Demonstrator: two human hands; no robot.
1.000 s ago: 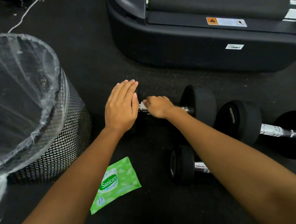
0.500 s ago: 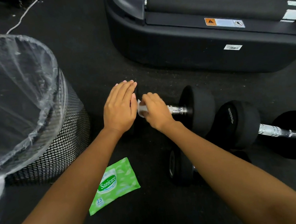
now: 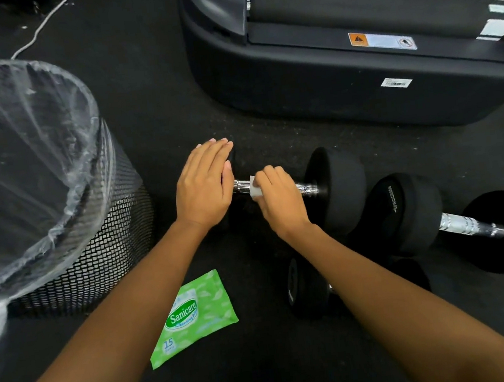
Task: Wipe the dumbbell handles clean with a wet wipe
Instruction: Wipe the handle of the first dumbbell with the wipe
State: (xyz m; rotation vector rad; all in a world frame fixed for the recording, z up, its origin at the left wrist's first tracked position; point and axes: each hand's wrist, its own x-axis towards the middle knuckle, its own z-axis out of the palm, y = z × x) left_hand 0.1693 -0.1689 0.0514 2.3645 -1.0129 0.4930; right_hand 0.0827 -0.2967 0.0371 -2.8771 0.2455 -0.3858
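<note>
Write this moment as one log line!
right hand: grips wet wipe on dumbbell handle | left hand: flat on that dumbbell | wipes pack: on floor

We look down on a dark, speckled floor (image 3: pixel 159 116). At our left stands a mesh bin (image 3: pixel 109 237) with a clear liner, and a green wipes pack (image 3: pixel 192 318) lies flat near it. Three dumbbells lie at our right: a far dumbbell (image 3: pixel 337 188), a second dumbbell (image 3: pixel 459 225) beside it, and a small dumbbell (image 3: pixel 304 288) nearest us. A treadmill (image 3: pixel 327 89) sits beyond them, and a white cable (image 3: pixel 40 26) trails at top left.
</note>
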